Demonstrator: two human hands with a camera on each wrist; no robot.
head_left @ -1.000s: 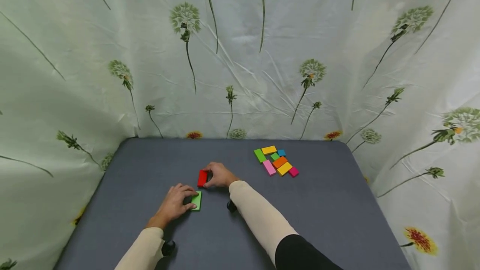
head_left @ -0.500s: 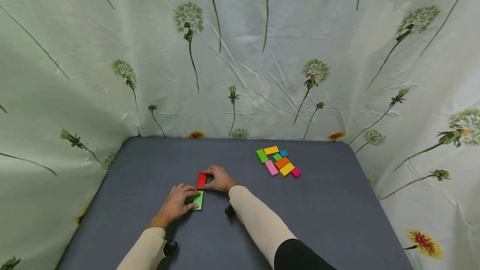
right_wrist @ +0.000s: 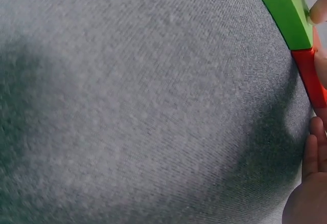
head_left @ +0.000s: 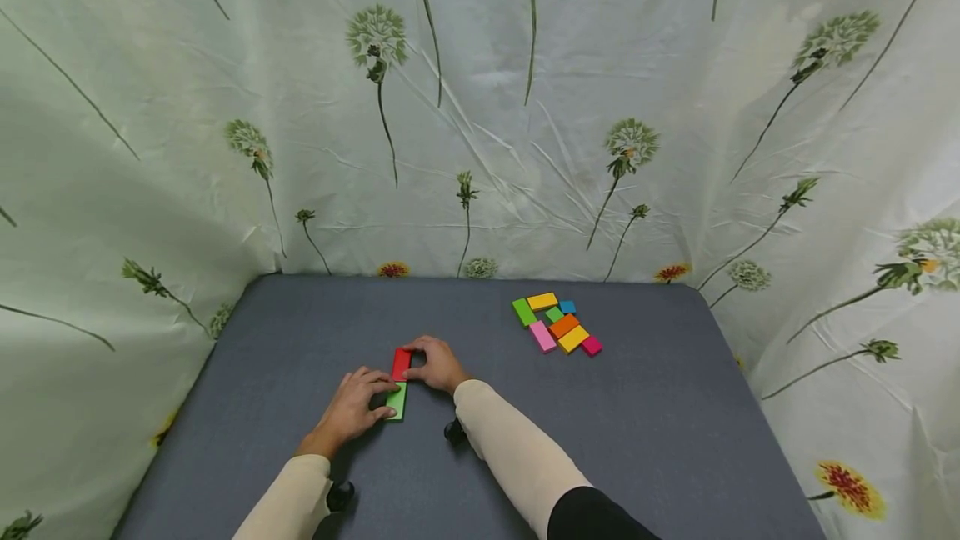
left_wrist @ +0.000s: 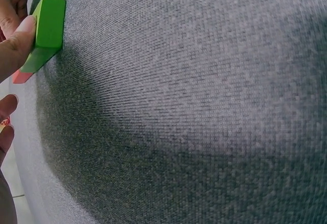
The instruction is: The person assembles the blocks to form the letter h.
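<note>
A light green rectangular block (head_left: 398, 405) lies flat on the grey table, and my left hand (head_left: 349, 408) pinches it by its ends between thumb and fingers. Directly beyond it a red block (head_left: 401, 362) sits end to end with the green one, gripped by my right hand (head_left: 438, 364) from its right side. In the right wrist view the green block (right_wrist: 287, 14) meets the red block (right_wrist: 308, 75) along one short edge. The left wrist view shows my thumb (left_wrist: 23, 35) against the green block (left_wrist: 51, 22), with only a corner of red behind.
Toward the table's far right lies a flat cluster of several coloured blocks, among them a pink one (head_left: 542, 337), an orange one (head_left: 564, 326) and a blue one (head_left: 567, 307). A flower-printed curtain (head_left: 480, 123) hangs behind the grey table (head_left: 637, 440).
My right hand has drawn the red block toward me until it meets the far end of the green block. The left hand has stayed in place on the green block.
</note>
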